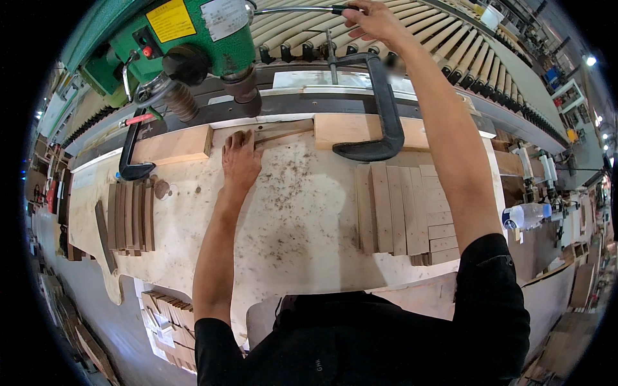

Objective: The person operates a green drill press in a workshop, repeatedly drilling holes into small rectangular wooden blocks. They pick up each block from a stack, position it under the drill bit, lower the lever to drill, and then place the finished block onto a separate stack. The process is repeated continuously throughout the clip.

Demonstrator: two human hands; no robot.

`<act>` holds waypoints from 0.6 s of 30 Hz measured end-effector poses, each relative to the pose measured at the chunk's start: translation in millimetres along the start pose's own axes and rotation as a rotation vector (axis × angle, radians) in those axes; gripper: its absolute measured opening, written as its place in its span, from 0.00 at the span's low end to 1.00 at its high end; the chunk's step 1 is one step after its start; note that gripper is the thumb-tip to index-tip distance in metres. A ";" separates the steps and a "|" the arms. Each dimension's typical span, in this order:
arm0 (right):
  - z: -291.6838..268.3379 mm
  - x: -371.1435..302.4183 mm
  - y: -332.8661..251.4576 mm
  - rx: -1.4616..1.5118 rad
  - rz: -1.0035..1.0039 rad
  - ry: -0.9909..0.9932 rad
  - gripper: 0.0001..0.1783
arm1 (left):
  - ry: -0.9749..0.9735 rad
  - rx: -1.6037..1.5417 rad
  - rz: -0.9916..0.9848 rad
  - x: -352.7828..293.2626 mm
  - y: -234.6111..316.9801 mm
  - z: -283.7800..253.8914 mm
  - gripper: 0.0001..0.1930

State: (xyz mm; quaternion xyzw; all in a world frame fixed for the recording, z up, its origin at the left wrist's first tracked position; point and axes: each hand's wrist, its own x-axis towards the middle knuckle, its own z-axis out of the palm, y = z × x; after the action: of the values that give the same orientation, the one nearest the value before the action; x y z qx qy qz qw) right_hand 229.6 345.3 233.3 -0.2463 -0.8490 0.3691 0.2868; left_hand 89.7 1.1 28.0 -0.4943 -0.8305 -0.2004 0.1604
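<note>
Left fingers (238, 140): curled at near end of thin wooden strip (286, 134), grip unclear | Right fingers (355, 15): closed around feed lever (296, 9) | Drill-press spindle (245, 90): just beyond left fingers | Steady strip; keep fingertips clear; feed evenly.

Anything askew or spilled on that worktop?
Yes. Wood shavings litter the middle of the worktop, and at the left one wooden strip lies slanted beside the row of strips, out of line with them.
</note>
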 end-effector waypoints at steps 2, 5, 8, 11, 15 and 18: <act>5.9 -4.0 3.9 0.027 -0.008 0.002 0.25 | -0.053 0.127 -0.028 -1.5 1.9 -0.6 0.20; 4.5 -4.5 7.4 0.040 0.015 -0.004 0.24 | -0.271 -0.162 -0.237 -19.1 19.9 -34.1 0.18; 5.2 -3.5 3.8 0.053 0.023 -0.015 0.24 | -0.203 -0.451 -0.400 -76.2 52.6 -65.1 0.18; 4.1 1.8 13.4 0.084 -0.010 0.004 0.25 | -0.270 -0.701 -0.527 -114.3 130.4 -99.9 0.14; 3.9 -23.4 -25.0 0.315 0.095 -0.072 0.19 | -0.286 -0.775 -0.519 -139.6 199.6 -106.9 0.15; -1.0 -20.5 -18.1 0.230 0.071 -0.051 0.19 | -0.282 -0.742 -0.484 -142.2 224.6 -103.6 0.17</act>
State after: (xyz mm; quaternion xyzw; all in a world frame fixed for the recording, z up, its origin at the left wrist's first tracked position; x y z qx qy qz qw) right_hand 241.1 321.9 241.5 -0.2321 -0.7987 0.4802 0.2785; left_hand 361.0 -60.6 91.0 -0.3327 -0.8079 -0.4464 -0.1933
